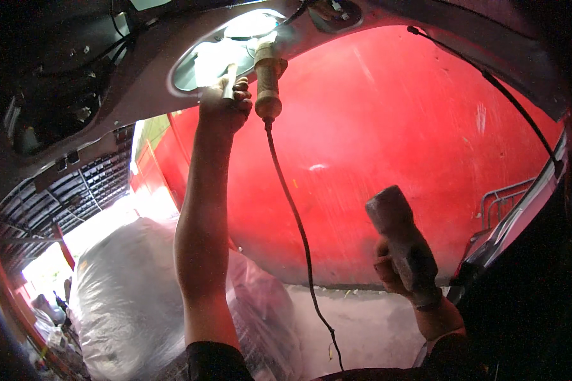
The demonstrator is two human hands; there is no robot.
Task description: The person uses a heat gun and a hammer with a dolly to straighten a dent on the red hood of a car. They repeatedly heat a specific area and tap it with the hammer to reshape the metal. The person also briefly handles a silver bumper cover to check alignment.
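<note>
Red metal wall (394, 127) fills frame centre. My left hand (225, 101), upper centre, grips a thin metal rod (229, 81) against the grey panel (152, 76). My right hand (403, 270), lower right, clasps a grey hammer (400, 235), unswung; the tan corded cylinder (267, 79) hangs attached.

Pale concrete floor (375, 324); big clear plastic bags (127, 298) lie on it.

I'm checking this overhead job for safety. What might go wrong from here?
1. The left hand holds a thin tool up at the opening in the panel. The right hand grips a hammer; a missed swing might hit the fingers.
2. A cylindrical part hangs by the hand with a dangling cable. A blow could knock it loose or snag the cable.
3. Bits may fall toward the face.
</note>
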